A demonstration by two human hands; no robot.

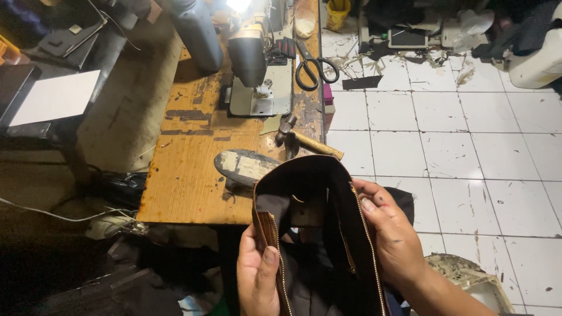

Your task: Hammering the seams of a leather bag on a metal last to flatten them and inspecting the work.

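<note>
Item: dark brown leather bag with a brass-coloured zip along its opening, held open at the bottom centre of the head view, its mouth toward the camera and its dark lining showing.

Left hand: at 7 o'clock of the bag, closed on the near left edge of the opening, thumb lying along the zip tape, fingers behind the wall.

Right hand: at 3 o'clock of the bag, gripping the right edge of the opening, thumb pressed inside against the zip, fingers wrapped outside.

Surroundings:
- Worn orange-brown wooden worktable, at 11 o'clock of the bag; the bag's far rim overlaps its near right corner.
- Dark oval shoe-sole-shaped block with a pale scuffed face, on the table just beyond the bag at 11 o'clock.
- Hammer with a metal head and light wooden handle, at 12 o'clock, near the table's right edge.
- Grey industrial sewing machine, farther off at 12 o'clock, a lamp glaring above it.
- Large black-handled scissors, just right of the machine.
- White tiled floor, scuffed and stained, from 1 to 4 o'clock, with scraps and clutter along its far edge.
- Yellow cup, at the table's far end.
</note>
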